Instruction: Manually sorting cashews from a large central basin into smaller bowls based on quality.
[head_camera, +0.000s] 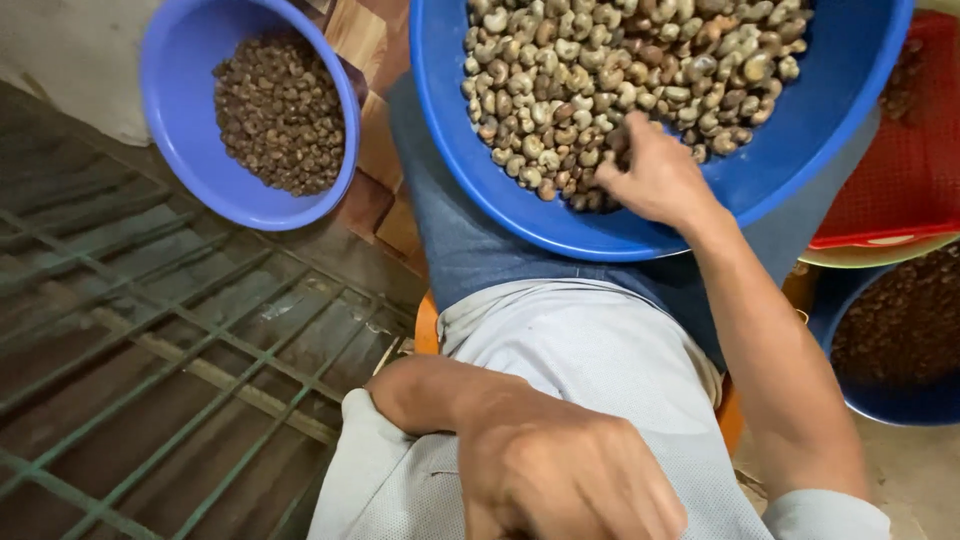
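Reaching into the big blue basin (800, 130) on the lap, the right hand (655, 180) pinches among pale cashew nuts (600, 70); the left hand (560, 480), loosely curled and holding nothing, rests near the basin against the shirt.

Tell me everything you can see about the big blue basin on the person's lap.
The big blue basin is round, looks like smooth plastic, and rests tilted on the person's lap, its far rim cut off by the picture's top edge. It holds a heap of pale and brownish cashew nuts. The right hand reaches into it, fingers among the nuts near the lower edge of the heap.
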